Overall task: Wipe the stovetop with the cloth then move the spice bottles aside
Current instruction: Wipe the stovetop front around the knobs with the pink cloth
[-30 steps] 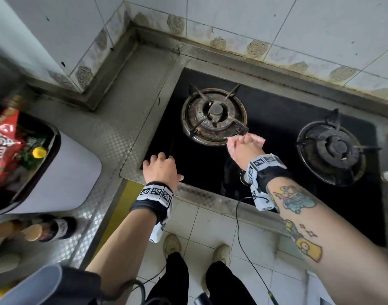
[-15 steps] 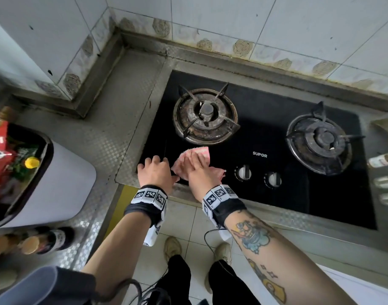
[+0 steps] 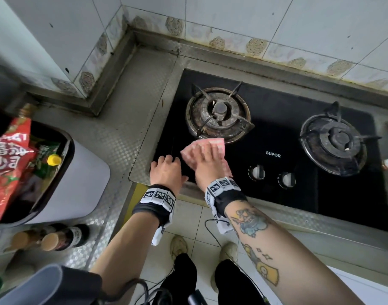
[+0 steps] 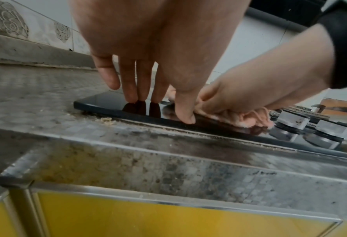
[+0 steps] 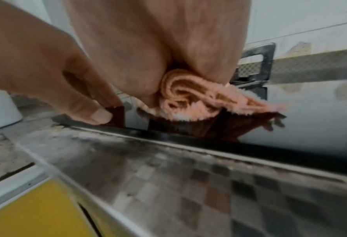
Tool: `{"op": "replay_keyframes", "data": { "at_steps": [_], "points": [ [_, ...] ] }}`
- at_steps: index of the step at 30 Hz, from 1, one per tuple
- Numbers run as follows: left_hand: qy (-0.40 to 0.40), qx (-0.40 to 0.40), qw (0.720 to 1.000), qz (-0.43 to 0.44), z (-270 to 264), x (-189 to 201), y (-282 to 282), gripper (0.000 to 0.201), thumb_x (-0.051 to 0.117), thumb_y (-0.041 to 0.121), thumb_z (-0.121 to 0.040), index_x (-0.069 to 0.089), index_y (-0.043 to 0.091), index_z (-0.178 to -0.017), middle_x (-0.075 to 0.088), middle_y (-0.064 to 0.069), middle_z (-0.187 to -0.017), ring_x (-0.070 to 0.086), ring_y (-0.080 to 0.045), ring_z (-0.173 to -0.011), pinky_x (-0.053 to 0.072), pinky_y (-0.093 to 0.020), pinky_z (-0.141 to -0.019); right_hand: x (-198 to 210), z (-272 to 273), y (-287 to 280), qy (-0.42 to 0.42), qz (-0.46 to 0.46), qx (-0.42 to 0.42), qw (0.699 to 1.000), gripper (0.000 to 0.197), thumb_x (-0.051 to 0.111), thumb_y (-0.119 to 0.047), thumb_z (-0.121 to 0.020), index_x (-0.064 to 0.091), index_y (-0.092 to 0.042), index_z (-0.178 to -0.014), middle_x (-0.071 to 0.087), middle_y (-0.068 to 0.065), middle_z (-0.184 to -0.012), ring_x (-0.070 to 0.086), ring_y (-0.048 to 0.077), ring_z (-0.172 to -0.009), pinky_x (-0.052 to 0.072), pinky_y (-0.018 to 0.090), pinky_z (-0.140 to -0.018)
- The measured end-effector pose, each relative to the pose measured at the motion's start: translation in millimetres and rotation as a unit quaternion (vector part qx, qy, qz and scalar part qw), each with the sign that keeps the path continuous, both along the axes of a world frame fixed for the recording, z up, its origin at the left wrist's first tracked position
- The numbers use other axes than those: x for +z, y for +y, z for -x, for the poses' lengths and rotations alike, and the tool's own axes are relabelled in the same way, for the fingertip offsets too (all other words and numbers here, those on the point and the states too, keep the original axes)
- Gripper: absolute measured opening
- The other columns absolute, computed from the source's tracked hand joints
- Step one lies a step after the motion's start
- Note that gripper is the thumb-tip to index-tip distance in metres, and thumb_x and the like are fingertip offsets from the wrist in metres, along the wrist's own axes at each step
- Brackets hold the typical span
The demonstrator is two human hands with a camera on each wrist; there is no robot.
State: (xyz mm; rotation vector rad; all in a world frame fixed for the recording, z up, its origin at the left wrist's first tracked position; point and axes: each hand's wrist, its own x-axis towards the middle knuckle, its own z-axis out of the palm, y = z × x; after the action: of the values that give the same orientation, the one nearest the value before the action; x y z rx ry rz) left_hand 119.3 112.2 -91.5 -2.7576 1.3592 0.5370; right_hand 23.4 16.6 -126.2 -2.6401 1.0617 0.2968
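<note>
— What's around the hob (image 3: 276,128)?
— Two knobs (image 3: 257,172) just right of the cloth (image 3: 213,143); bottles (image 3: 63,237) on the worktop's left front.
— The hands?
— Right hand (image 3: 207,164) presses the cloth flat at the hob's front-left; left hand (image 3: 165,170) rests relaxed fingertips (image 4: 132,96) beside it.

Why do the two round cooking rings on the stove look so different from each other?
The left burner looks silvery and rusty brown, while the right burner is dark, almost black. The pink cloth is being pressed down right in front of the left burner; the right burner has nothing near it being wiped. The left burner sits farther back, the right one a bit nearer. Both are round, have metal prongs for pots, and sit on the same black stovetop.
</note>
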Motion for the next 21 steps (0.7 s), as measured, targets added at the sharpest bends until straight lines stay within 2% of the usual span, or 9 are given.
{"op": "replay_keyframes", "data": {
  "at_steps": [4,7,10,12,14,16,21],
  "points": [
    [-0.008,-0.004,1.000,-0.005,-1.5,-0.9,-2.1,0.044,0.068,0.047,-0.080,0.065,0.017,-0.113,0.058,-0.007,-0.118,0.049,-0.029,-0.115,0.038,-0.043,-0.096,-5.8,7.8,20.3,-0.024,-0.023,0.064,0.997,0.071,0.043,-0.019,-0.094,0.004,-0.015,-0.154,0.000,0.014,-0.163,-0.010,0.036,-0.148,-0.001,0.050,-0.121],
    [-0.014,-0.001,1.000,-0.015,-0.1,0.7,-5.2,0.044,0.068,0.045,-0.080,0.064,0.016,-0.113,0.058,-0.007,-0.117,0.050,-0.029,-0.114,0.039,-0.043,-0.096,-9.7,30.1,19.4,-0.050,-0.022,0.052,0.997,0.066,0.039,-0.009,-0.095,0.009,-0.014,-0.153,0.000,0.014,-0.163,-0.010,0.032,-0.149,0.003,0.050,-0.121],
    [-0.020,0.002,0.999,-0.037,2.7,3.7,-7.4,0.045,0.068,0.044,-0.081,0.062,0.016,-0.116,0.057,-0.007,-0.119,0.049,-0.029,-0.117,0.038,-0.042,-0.097,-4.1,58.8,13.0,-0.054,-0.041,0.021,0.997,0.069,0.043,-0.005,-0.094,0.009,-0.014,-0.153,-0.003,0.013,-0.163,-0.012,0.031,-0.149,0.001,0.048,-0.121],
    [-0.024,0.005,0.998,-0.051,3.2,6.1,-9.5,0.046,0.068,0.045,-0.081,0.062,0.017,-0.117,0.057,-0.007,-0.119,0.049,-0.029,-0.118,0.039,-0.042,-0.098,-7.7,80.2,7.7,-0.050,-0.040,0.023,0.998,0.074,0.047,-0.003,-0.090,0.009,-0.012,-0.153,0.002,0.016,-0.162,-0.009,0.032,-0.149,0.009,0.053,-0.121],
    [-0.029,0.008,0.998,-0.064,3.9,9.0,-12.9,0.047,0.069,0.045,-0.081,0.062,0.018,-0.118,0.058,-0.007,-0.119,0.050,-0.029,-0.119,0.039,-0.043,-0.099,-12.2,103.3,1.9,-0.038,-0.037,0.033,0.998,0.078,0.051,-0.002,-0.085,0.012,-0.011,-0.152,0.008,0.017,-0.162,-0.005,0.032,-0.150,0.017,0.052,-0.119],
    [-0.027,0.017,0.997,-0.076,5.9,12.6,-16.9,0.045,0.070,0.042,-0.081,0.063,0.017,-0.117,0.058,-0.008,-0.121,0.049,-0.029,-0.120,0.038,-0.043,-0.100,-8.4,125.0,-1.8,-0.031,-0.021,0.045,0.998,0.077,0.054,-0.002,-0.086,0.014,-0.008,-0.151,0.010,0.018,-0.161,-0.003,0.031,-0.150,0.012,0.048,-0.121],
    [-0.036,0.037,0.993,-0.105,15.9,20.7,-24.3,0.042,0.073,0.040,-0.079,0.066,0.017,-0.114,0.060,-0.009,-0.121,0.049,-0.030,-0.121,0.037,-0.045,-0.101,1.0,164.1,-4.5,-0.080,0.005,0.068,0.994,0.073,0.053,0.004,-0.087,0.019,-0.002,-0.151,0.013,0.017,-0.161,0.000,0.027,-0.150,-0.005,0.038,-0.121]
  ]
}}
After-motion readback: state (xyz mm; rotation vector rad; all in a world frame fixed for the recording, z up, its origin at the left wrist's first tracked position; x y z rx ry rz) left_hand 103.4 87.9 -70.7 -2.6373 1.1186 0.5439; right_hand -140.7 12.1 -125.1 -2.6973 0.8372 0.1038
